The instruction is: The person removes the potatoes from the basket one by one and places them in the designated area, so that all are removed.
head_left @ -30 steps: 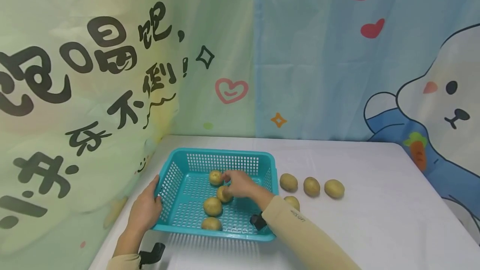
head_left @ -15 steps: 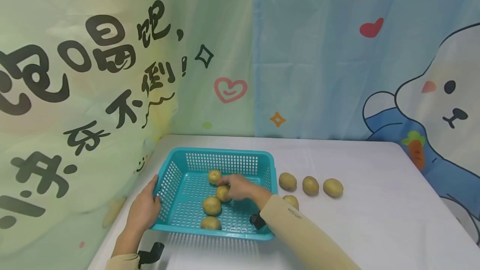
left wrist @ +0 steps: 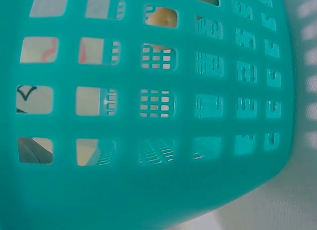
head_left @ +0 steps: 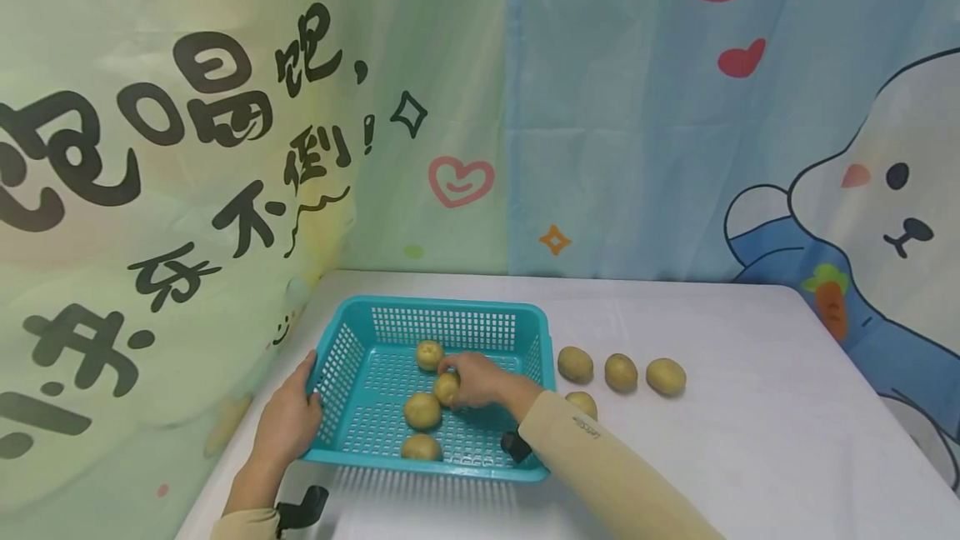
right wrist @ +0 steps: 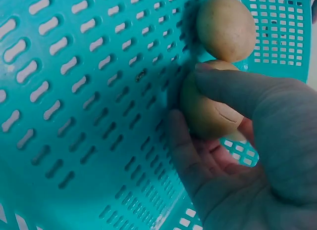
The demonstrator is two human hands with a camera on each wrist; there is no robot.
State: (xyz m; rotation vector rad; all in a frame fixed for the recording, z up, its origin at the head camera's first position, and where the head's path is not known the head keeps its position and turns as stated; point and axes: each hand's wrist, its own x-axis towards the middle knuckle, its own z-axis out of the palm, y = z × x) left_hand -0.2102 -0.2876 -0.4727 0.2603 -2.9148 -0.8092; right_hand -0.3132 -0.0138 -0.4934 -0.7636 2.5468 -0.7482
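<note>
A turquoise plastic basket [head_left: 442, 472] with perforated walls stands on the table. My left hand [head_left: 291, 411] holds its left edge; in the left wrist view the basket's wall [left wrist: 183, 175] fills most of the picture. Inside the basket, my right hand [head_left: 480, 380] grips a potato [head_left: 446, 391] between thumb and fingers. The right wrist view shows the thumb across this potato [right wrist: 203, 109] and fingers beneath it, with another potato [right wrist: 226, 28] close beside. Around it in the basket lie a back potato [head_left: 430, 355], a middle potato [head_left: 422, 412] and a front potato [head_left: 422, 447].
To the right of the basket, several potatoes lie on the white table [head_left: 750, 440]: one at the left [head_left: 575, 365], others further right, and one potato [head_left: 581, 403] partly behind my right sleeve [head_left: 600, 461]. A printed curtain [head_left: 615, 148] hangs behind the table.
My right hand has lowered slightly, and its fingers have closed around the potato inside the basket. The left hand and the basket stay where they were.
</note>
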